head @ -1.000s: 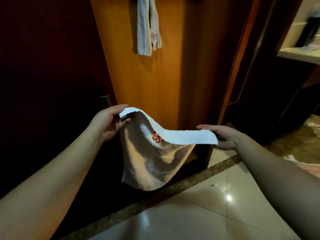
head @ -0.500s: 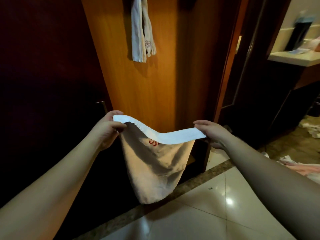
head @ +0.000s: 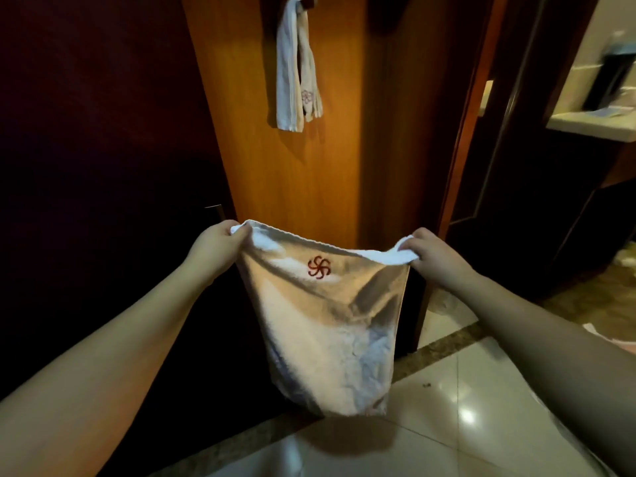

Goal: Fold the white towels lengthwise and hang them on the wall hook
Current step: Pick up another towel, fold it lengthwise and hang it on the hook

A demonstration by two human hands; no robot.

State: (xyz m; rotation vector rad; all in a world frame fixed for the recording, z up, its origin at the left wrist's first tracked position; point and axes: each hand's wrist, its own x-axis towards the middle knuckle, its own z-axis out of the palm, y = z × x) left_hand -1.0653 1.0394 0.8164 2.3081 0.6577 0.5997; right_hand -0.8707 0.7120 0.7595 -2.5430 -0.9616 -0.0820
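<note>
Head view looks down on 1 white towel held out flat in front of the person, its red pinwheel emblem facing up near the top hem. The left hand, at 9 o'clock of the towel, pinches the upper left corner with curled fingers and thumb; the right hand, at 3 o'clock, pinches the upper right corner the same way. Between them the hem runs nearly taut and the rest of the cloth hangs free above the tiled floor.

At 12 o'clock, well apart from the held towel, a second towel already hangs, folded narrow, from the wall hook on the orange wood panel.

Judging from this, the lengthwise fold is not yet made. The risk is that bringing the corners together unevenly would leave the edges mismatched, since the cloth is limp and its lower corners are unheld. A loose pinch on either corner could let that side drop toward the floor. Hanging it beside the first towel could also dislodge that one if the hook is crowded.
</note>
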